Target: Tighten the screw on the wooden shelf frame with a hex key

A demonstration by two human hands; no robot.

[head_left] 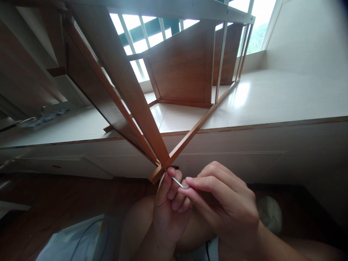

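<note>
A small metal hex key (178, 182) is pinched between both of my hands just below the near corner (157, 173) of a wooden frame. My left hand (170, 206) has its fingers curled round the key's long arm, whose tip meets the corner joint. My right hand (225, 203) pinches the bent end of the key with thumb and forefinger. The wooden furniture piece (179, 72), with brown panels and white slats, leans on a white ledge (272, 105) and overhangs toward me.
A window with bars (141, 36) lies behind the furniture. White drawers (81, 163) run under the ledge. A clear plastic bag (78, 239) lies on the dark wooden floor at lower left, and a pale round object (270, 214) at right. My bare knees are below.
</note>
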